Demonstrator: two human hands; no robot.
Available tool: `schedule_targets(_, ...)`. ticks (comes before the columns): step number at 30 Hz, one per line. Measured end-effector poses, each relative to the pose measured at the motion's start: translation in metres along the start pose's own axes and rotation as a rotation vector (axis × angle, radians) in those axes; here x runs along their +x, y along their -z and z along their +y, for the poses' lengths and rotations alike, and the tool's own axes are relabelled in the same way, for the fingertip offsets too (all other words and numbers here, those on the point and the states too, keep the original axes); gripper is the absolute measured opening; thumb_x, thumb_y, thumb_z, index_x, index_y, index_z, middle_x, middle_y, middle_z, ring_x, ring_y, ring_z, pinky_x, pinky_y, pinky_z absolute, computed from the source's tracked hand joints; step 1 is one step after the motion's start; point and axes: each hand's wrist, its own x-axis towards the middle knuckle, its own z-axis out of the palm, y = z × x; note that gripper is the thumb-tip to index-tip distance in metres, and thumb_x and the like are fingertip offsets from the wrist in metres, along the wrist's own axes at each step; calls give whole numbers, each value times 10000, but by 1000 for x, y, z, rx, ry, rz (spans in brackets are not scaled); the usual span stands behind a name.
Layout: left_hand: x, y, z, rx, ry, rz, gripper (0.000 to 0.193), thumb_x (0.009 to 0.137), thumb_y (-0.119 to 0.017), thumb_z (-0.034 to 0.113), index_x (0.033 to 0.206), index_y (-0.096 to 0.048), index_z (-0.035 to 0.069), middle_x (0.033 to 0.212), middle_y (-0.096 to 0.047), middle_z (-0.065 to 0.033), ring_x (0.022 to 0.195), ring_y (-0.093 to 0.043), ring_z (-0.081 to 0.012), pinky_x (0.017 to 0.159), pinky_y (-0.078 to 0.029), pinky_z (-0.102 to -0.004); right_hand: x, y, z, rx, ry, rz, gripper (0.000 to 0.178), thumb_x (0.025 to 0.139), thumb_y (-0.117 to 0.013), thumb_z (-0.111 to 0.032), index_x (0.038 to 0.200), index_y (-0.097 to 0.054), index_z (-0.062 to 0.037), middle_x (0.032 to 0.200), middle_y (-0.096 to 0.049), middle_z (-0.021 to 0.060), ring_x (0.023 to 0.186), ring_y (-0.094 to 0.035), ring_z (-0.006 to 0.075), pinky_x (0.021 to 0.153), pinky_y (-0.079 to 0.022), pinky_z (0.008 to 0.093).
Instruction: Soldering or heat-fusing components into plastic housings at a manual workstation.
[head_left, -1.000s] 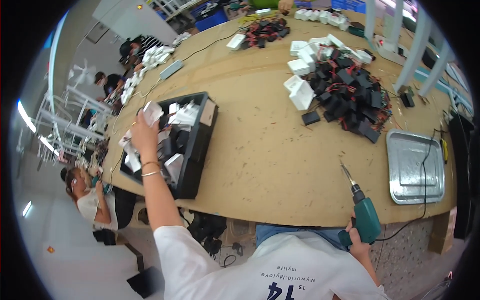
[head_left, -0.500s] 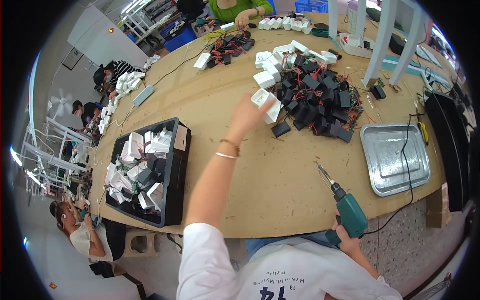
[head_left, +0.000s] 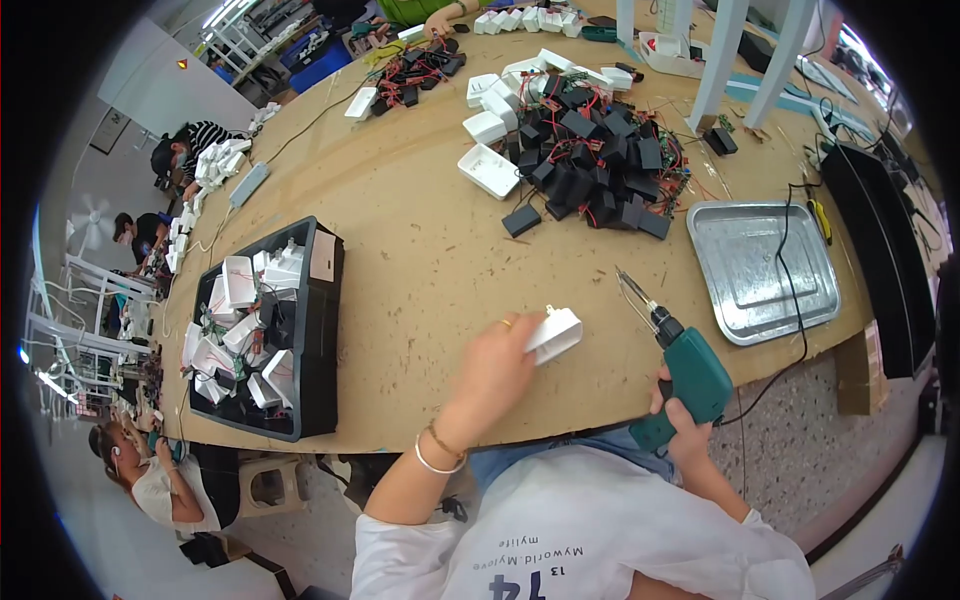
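My left hand is closed on a white plastic plug housing with small metal prongs at its top, held over the near middle of the table. Wrapped round the grip of a green soldering gun, my right hand stays at the table's near edge. The gun's thin metal tip points up and left, toward the middle of the board. Farther off lies a heap of black blocks with red wires and circuit boards. An open white housing shell sits at the heap's left side.
A black crate of white housings and wired parts stands at the left. On the right are a metal tray, a cable crossing it, and white upright posts. Another person's hand is at the far edge; co-workers sit along the left.
My left hand has come back from the heap toward me, now with a white plug housing in it. The soldering gun remains in my right hand. The whole view has shifted somewhat.
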Motion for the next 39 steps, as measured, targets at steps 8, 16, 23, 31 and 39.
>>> schedule_targets(8, 101, 13, -13, 20, -184, 359, 617, 796, -686, 441, 1208, -537, 7, 1066, -588, -177, 1014, -565, -346, 829, -479, -406, -1, 5, 5, 9, 43, -15, 400, 876, -570, -226, 1183, -514, 25, 983, -539, 90, 766, -522, 135, 704, -422, 278)
schedule_targets(16, 201, -22, -19, 201, -332, 163, 721, 712, -690, 599, 1269, -559, 159, 1413, -396, -179, 1221, -406, -447, 1003, -351, -533, -11, 3, 9, -60, 18, 4, 358, 892, -547, -193, 1186, -513, 9, 857, -551, 68, 762, -517, 135, 706, -424, 281)
schedule_targets(23, 163, 8, -53, -33, -338, 182, 331, 794, -710, 290, 945, -646, 3, 897, -624, -155, 856, -585, -330, 776, -469, -386, -8, 3, 5, -48, -17, 82, 349, 896, -557, -200, 1176, -517, 4, 849, -552, 69, 752, -515, 134, 697, -421, 277)
schedule_targets(31, 40, 51, -107, -1211, 203, 331, 283, 1011, -447, 270, 1054, -559, 13, 961, -627, -90, 929, -625, -189, 769, -543, -340, -1, -1, 5, -44, 0, 7, 376, 879, -579, -207, 1177, -515, 13, 885, -550, 74, 750, -516, 133, 694, -419, 278)
schedule_targets(39, -50, 40, -123, -659, 365, 242, 185, 921, -505, 50, 1094, -536, -6, 1053, -606, -106, 982, -611, -229, 841, -508, -318, -1, -3, 8, -91, 55, 31, 398, 868, -566, -225, 1168, -533, 34, 959, -564, 93, 747, -524, 125, 688, -427, 260)
